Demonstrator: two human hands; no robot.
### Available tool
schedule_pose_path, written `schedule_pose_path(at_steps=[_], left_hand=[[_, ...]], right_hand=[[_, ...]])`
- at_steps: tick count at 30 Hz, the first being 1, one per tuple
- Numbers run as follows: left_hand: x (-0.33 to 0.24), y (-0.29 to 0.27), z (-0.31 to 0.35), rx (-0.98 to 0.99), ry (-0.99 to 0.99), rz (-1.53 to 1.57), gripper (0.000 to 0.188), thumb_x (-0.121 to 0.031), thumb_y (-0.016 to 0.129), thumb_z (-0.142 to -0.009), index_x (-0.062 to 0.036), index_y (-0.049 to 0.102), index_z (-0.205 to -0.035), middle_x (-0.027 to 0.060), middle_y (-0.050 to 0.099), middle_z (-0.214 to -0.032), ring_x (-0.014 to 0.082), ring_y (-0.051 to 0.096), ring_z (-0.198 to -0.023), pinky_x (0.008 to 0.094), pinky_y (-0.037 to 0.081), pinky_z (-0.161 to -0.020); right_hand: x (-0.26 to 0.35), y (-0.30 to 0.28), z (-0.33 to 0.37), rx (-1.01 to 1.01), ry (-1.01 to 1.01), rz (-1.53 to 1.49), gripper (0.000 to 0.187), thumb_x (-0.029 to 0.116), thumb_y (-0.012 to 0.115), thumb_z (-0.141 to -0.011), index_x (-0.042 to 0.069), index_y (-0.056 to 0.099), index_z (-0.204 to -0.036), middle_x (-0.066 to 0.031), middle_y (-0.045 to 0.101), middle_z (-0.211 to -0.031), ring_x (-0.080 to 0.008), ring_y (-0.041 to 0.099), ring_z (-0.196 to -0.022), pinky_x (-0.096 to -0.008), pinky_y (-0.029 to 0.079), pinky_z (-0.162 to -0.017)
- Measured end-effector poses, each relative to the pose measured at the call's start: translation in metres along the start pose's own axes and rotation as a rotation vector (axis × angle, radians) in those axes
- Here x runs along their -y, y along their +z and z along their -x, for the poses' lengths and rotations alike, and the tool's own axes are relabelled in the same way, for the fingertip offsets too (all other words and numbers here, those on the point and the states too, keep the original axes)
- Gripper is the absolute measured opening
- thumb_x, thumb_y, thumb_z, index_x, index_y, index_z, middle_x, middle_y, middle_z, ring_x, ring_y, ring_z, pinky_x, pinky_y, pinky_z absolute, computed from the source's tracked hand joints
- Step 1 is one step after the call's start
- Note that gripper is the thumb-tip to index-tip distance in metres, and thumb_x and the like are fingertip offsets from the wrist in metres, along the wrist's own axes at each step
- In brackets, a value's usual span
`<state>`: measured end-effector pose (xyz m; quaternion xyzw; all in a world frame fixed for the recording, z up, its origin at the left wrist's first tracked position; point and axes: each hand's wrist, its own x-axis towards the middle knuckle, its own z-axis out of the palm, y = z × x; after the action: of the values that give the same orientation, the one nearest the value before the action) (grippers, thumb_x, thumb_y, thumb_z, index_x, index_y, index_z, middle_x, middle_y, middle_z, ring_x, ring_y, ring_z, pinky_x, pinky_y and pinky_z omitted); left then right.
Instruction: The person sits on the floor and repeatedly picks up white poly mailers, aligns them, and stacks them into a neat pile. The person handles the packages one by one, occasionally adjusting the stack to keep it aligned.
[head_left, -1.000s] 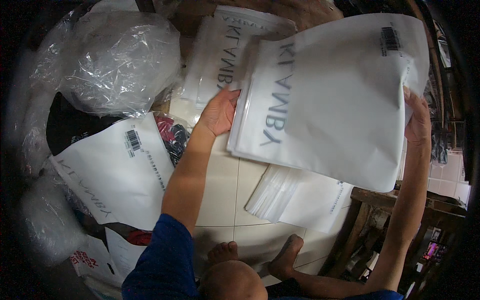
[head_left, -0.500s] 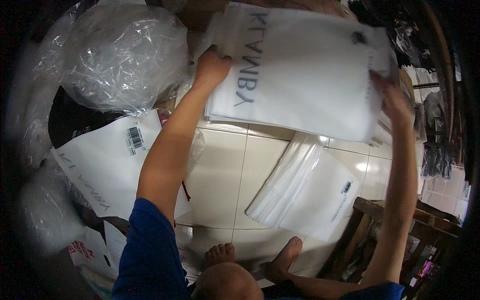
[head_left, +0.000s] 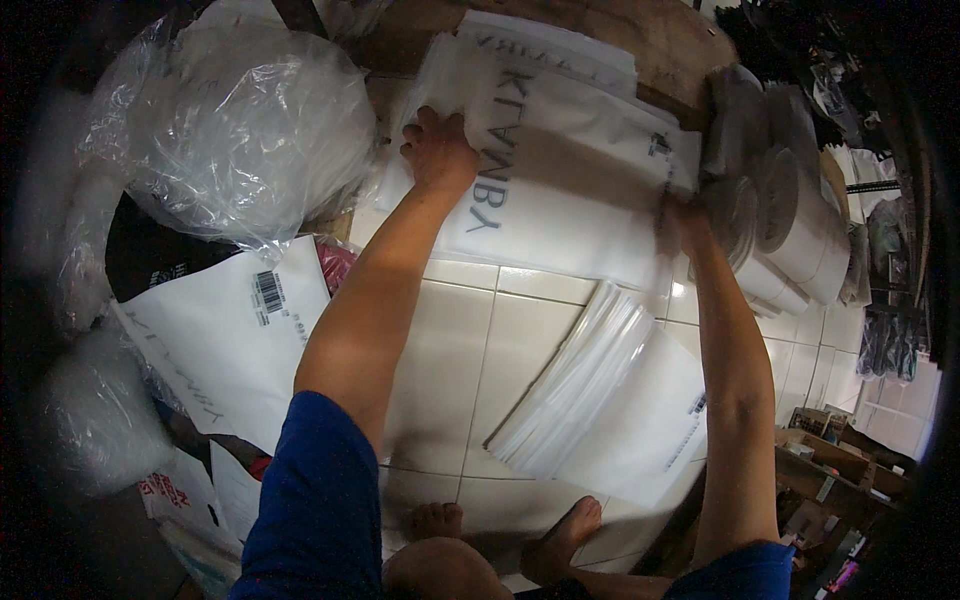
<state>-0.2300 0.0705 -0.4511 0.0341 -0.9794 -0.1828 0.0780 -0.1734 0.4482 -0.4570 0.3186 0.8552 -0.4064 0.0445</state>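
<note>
A stack of flat white translucent bags [head_left: 580, 190] with dark lettering lies at the far middle, above a tiled floor. My left hand [head_left: 440, 155] rests on the stack's left part, its fingers spread apart. At the right edge of the top bag is my right hand [head_left: 685, 218]; its fingers are smeared and in shadow, so their grip cannot be made out. Behind, the edge of another white bag [head_left: 560, 48] sticks out from under the pile. Nearer to me, a fanned bundle of white bags [head_left: 610, 400] lies on the tiles.
A large clear plastic sack [head_left: 250, 130] bulges at the left. Below it lies a lettered white bag [head_left: 230, 340]. Several curled white bag bundles [head_left: 790, 220] sit beyond my right hand. A wooden crate [head_left: 830, 470] stands at the lower right. My feet [head_left: 565, 535] are at the bottom.
The top bag has come down flatter and farther left. My right hand has moved left and a little lower with its edge; my left hand has shifted slightly right, its fingers now spread.
</note>
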Motion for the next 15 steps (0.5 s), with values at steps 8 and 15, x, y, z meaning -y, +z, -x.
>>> schedule_pose_path(at_steps=[8, 15], left_hand=[[-0.009, 0.0, 0.009, -0.068, 0.455, -0.229, 0.023, -0.009, 0.061, -0.076, -0.007, 0.064, -0.099, 0.0115, 0.052, -0.112, 0.0307, 0.05, -0.101, 0.0459, 0.041, -0.086], [-0.001, 0.008, 0.009, -0.129, 0.248, -0.055, 0.042, -0.012, 0.062, -0.074, -0.006, 0.055, -0.114, 0.0179, 0.048, -0.117, 0.036, 0.048, -0.108, 0.0493, 0.044, -0.087]], right_hand=[[-0.013, -0.012, -0.007, 0.058, -0.075, -0.038, 0.057, 0.028, 0.061, -0.088, -0.001, 0.041, -0.133, -0.0191, 0.055, -0.123, -0.0329, 0.055, -0.107, -0.0403, 0.044, -0.09], [-0.03, -0.018, -0.023, 0.158, -0.006, -0.116, 0.058, 0.028, 0.065, -0.087, 0.003, 0.042, -0.134, -0.0162, 0.055, -0.122, -0.0304, 0.055, -0.106, -0.0404, 0.046, -0.086]])
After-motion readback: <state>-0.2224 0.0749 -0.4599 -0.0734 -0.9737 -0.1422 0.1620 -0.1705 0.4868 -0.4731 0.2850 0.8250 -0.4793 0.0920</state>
